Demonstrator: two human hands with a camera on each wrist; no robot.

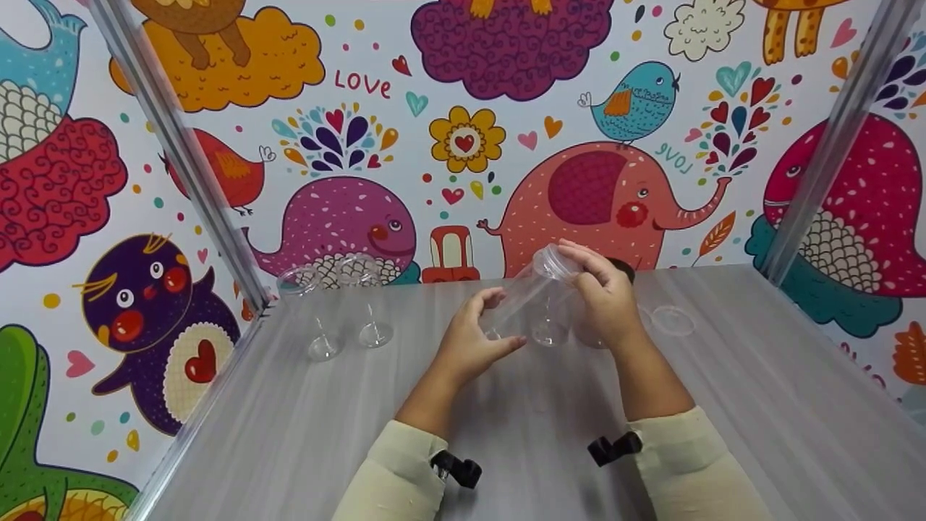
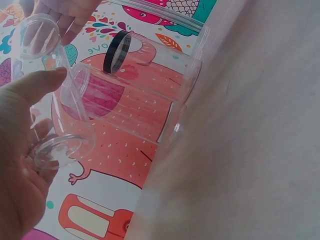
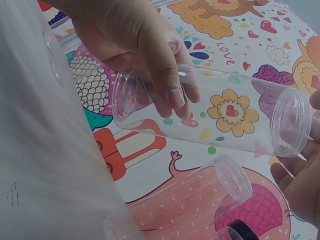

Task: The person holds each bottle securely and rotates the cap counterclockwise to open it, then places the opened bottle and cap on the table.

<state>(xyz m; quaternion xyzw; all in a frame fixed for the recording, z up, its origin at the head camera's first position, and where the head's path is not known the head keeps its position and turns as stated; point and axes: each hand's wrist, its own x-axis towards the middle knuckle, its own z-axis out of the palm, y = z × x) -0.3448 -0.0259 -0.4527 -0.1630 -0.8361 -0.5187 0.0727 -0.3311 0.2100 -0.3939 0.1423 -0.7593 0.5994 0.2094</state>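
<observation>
A clear plastic jar (image 1: 515, 295) is held tilted above the table, its ridged rim end (image 3: 292, 122) up to the right. My left hand (image 1: 466, 344) grips its lower end, thumb on the near side and fingers behind, as the left wrist view shows. Around the ridged end curl the fingers and thumb of my right hand (image 1: 606, 300). Just beyond stands another clear jar (image 1: 550, 334), partly covered by the held one. A jar with a black lid (image 2: 116, 52) stands beside that one, mostly hidden behind my right hand in the head view.
Two more clear jars, one (image 1: 324, 349) and another (image 1: 375, 334), stand at the back left. A clear ring-shaped piece (image 1: 673, 320) lies on the grey table (image 1: 535, 449) at the right. Printed panels (image 1: 463, 210) with metal posts (image 1: 181, 152) enclose the back and sides.
</observation>
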